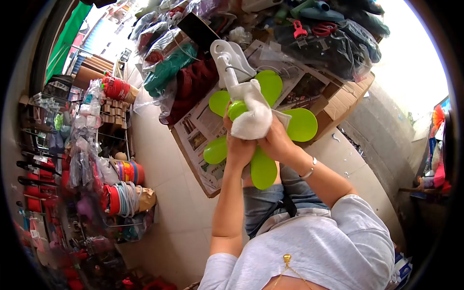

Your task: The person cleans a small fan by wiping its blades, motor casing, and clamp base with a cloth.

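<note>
A fan with bright green blades [302, 125] and a white stand [232, 60] lies over newspaper in front of me. A white cloth [253, 118] is draped around the fan's green hub [237, 110]. My left hand [240, 147] is closed at the cloth's lower left edge, between two blades. On the cloth's right side, my right hand [277, 140] is closed against it, with its fingertips hidden beneath. Both hands nearly meet below the cloth.
The newspaper [193, 126] covers cardboard [345, 104]. Bagged goods [169, 72] and a dark plastic bag [333, 48] with red scissors [324, 29] lie beyond the fan. Shelves of wares [82, 159] stand at the left, and more goods hang at the far right.
</note>
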A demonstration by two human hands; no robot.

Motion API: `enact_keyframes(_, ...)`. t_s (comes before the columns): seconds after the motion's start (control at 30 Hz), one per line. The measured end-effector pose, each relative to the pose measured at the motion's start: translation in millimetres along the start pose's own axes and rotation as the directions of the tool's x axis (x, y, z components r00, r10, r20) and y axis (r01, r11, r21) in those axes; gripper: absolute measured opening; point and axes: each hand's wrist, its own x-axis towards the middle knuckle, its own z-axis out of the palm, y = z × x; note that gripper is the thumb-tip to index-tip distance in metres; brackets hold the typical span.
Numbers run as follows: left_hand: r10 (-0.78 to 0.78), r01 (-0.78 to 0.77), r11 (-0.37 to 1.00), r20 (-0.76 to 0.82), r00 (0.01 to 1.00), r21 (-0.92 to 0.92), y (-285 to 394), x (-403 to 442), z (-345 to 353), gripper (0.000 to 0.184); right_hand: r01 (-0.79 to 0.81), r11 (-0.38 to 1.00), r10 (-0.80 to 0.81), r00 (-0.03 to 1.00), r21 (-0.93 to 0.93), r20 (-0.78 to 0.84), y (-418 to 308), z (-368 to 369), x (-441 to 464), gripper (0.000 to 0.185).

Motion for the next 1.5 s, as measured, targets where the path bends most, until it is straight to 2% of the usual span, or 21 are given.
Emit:
enact_keyframes(0.03,-0.040,0.040,0.995,0.003,0.999,-0.096,6.3,2.6,-2.3,0.075,0.010,1.000,-0.010,1.000,-0.003,0.006,-0.6,-5.0,4.4,0.046)
enact_keyframes(0.07,-0.079,0.079,0.978,0.005,0.997,-0.192,12.0,5.0,-4.5,0.078,0.061,0.969,-0.033,0.992,-0.239,0.122,-2.4,-14.7,6.5,0.043)
enact_keyframes(0.1,-0.051,0.051,0.987,0.005,0.999,-0.155,13.9,5.1,-7.3,0.085,0.134,0.881,-0.024,0.970,-0.453,0.240,-3.9,-21.5,5.5,0.039)
enact_keyframes(0.2,-0.044,0.037,0.983,-0.034,0.998,-0.178,20.8,6.9,-5.4,0.089,0.121,0.844,0.014,0.969,-0.523,0.247,-5.5,-34.6,7.4,0.034)
enact_keyframes(0.27,-0.041,0.024,0.989,-0.113,0.993,-0.143,15.4,7.6,3.2,0.088,0.055,0.885,0.033,0.983,-0.462,0.180,-3.5,-39.3,17.3,0.026)
enact_keyframes(0.3,-0.038,0.015,0.986,-0.137,0.990,-0.166,16.9,7.5,6.5,0.088,-0.211,0.965,0.225,0.971,-0.155,0.078,-0.5,-42.1,23.6,0.026)
enact_keyframes(0.33,-0.046,0.025,0.993,-0.187,0.981,-0.113,18.8,6.2,9.6,0.085,-0.434,0.882,0.433,0.900,0.182,0.048,-7.2,-44.7,34.4,0.028)
enact_keyframes(0.5,-0.121,0.122,0.992,-0.292,0.949,-0.016,22.6,9.2,17.3,0.076,-0.529,0.838,0.472,0.827,0.137,0.305,4.3,-13.3,78.0,0.033)
enact_keyframes(0.57,-0.054,0.060,0.998,-0.311,0.949,0.010,24.3,10.5,14.5,0.071,-0.682,0.621,0.540,0.730,0.386,0.419,17.8,-3.6,104.9,0.034)
enact_keyframes(0.73,-0.054,0.051,0.999,-0.312,0.949,-0.020,14.4,13.2,13.7,0.069,-0.755,0.501,0.619,0.655,0.424,0.435,30.1,13.9,149.8,0.037)
enact_keyframes(0.8,-0.068,0.059,0.998,-0.335,0.940,-0.039,15.4,13.1,15.1,0.070,-0.673,0.516,0.540,0.736,0.530,0.408,46.1,18.5,147.6,0.038)
enact_keyframes(0.93,-0.003,0.019,0.999,-0.339,0.941,0.045,16.0,11.8,15.0,0.070,-0.753,0.563,0.613,0.657,0.340,0.438,38.9,-7.7,112.7,0.039)
enact_keyframes(1.0,0.033,0.001,0.995,-0.355,0.934,0.095,15.3,12.3,16.1,0.071,-0.812,0.442,0.626,0.583,0.381,0.518,26.1,-17.4,103.1,0.042)
enact_keyframes(1.07,0.046,-0.022,0.997,-0.354,0.934,0.071,14.0,10.3,16.5,0.071,-0.817,0.456,0.650,0.577,0.354,0.494,19.0,-12.9,107.5,0.044)
enact_keyframes(1.13,0.031,-0.001,0.996,-0.354,0.935,0.086,13.6,9.5,19.0,0.071,-0.691,0.626,0.570,0.722,0.362,0.392,-2.1,0.1,121.6,0.043)
enact_keyframes(1.17,0.022,0.017,0.994,-0.353,0.936,0.108,12.5,10.3,18.3,0.070,-0.722,0.590,0.622,0.692,0.362,0.367,9.8,4.3,133.2,0.042)
enact_keyframes(1.2,0.021,0.020,0.994,-0.357,0.934,0.112,13.1,10.4,16.8,0.070,-0.792,0.381,0.627,0.600,0.477,0.497,51.1,5.0,152.5,0.043)
enact_keyframes(1.27,-0.022,0.038,0.998,-0.344,0.939,0.040,14.6,11.4,14.8,0.069,-0.719,0.463,0.597,0.685,0.518,0.418,36.9,14.8,147.5,0.044)
enact_keyframes(1.4,-0.013,0.036,0.998,-0.361,0.933,0.056,11.4,10.2,17.7,0.069,-0.708,0.548,0.609,0.703,0.445,0.368,30.1,4.3,125.0,0.044)
enact_keyframes(1.47,0.004,0.017,0.999,-0.371,0.929,0.052,13.6,10.2,17.0,0.070,-0.834,0.395,0.676,0.548,0.384,0.493,28.1,-11.8,108.5,0.051)
enact_keyframes(1.5,0.004,0.016,0.999,-0.375,0.927,0.049,13.7,10.8,16.5,0.070,-0.820,0.413,0.659,0.569,0.396,0.491,25.5,-14.4,105.5,0.057)
